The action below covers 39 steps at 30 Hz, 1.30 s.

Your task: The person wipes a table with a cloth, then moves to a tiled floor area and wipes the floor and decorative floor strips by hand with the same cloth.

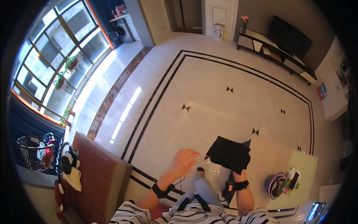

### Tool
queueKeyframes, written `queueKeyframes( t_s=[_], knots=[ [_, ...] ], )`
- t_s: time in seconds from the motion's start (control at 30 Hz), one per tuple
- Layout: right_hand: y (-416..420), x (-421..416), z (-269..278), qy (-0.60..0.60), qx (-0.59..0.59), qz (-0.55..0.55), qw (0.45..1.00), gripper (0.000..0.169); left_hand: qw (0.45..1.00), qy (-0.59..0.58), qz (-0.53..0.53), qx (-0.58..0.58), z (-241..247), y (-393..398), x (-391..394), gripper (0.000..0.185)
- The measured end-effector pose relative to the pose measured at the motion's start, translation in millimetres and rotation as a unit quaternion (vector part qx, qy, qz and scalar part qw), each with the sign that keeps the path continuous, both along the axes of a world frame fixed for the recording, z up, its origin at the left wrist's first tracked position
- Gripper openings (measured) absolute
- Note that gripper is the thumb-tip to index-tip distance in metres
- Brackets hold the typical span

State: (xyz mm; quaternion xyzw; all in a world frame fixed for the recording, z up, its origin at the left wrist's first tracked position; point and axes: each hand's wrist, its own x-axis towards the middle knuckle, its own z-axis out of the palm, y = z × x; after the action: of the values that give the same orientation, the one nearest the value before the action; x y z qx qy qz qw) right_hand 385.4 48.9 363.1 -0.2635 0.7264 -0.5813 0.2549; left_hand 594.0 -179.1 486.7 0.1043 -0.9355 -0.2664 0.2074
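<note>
A folded piece of black cloth [230,154] is spread out in front of me, over the tiled floor and beside the table's left edge. My right hand [239,175] holds it from below; the cloth hides most of the fingers. To the left of the cloth is my left hand [184,163], a little apart from it. Its fingers are slightly bent and blurred, and nothing shows in them. Both wrists wear black bands. Below the right hand, next to the table, is a dark object with an orange label [230,188]; its kind is unclear.
To the right stands a pale table [268,156] bearing nested bowls [275,185] and small items. A reddish-brown sofa [95,173] is on my left, with clothes [71,170] and a laundry basket [36,154] beyond. A TV stand [275,50] lines the far wall. Potted plants [71,62] stand by the windows.
</note>
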Motion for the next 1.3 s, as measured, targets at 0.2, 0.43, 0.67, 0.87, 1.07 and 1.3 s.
queueKeyframes(
  t_s=[0.2, 0.43, 0.67, 0.87, 1.07, 1.3],
  knots=[
    [-133.5, -64.9, 33.6, 0.100, 0.053, 0.048, 0.992, 0.042, 0.979, 0.063, 0.194, 0.000, 23.5, -144.8, 4.7, 0.005],
    [-307.9, -110.1, 52.5, 0.179, 0.076, 0.075, 0.978, 0.043, 0.966, 0.060, 0.250, 0.026, 4.7, -296.7, 3.9, 0.005],
    [-454.9, -159.8, 81.2, 0.261, 0.097, 0.040, 0.960, 0.045, 0.959, -0.057, 0.278, 0.018, 13.2, -480.3, -25.4, 0.022],
    [-552.6, -220.4, 63.2, 0.373, 0.108, 0.008, 0.921, 0.047, 0.970, -0.072, 0.229, 0.028, 21.9, -611.9, -87.6, 0.026],
    [-654.2, -286.5, 84.6, 0.252, 0.186, -0.056, 0.948, 0.041, 0.960, -0.109, 0.249, 0.065, 0.2, -722.6, -169.6, 0.019],
    [-783.2, -388.9, 82.9, 0.183, 0.168, -0.096, 0.964, 0.042, 0.971, -0.088, 0.223, 0.002, 16.6, -871.9, -285.0, 0.017]
  ],
)
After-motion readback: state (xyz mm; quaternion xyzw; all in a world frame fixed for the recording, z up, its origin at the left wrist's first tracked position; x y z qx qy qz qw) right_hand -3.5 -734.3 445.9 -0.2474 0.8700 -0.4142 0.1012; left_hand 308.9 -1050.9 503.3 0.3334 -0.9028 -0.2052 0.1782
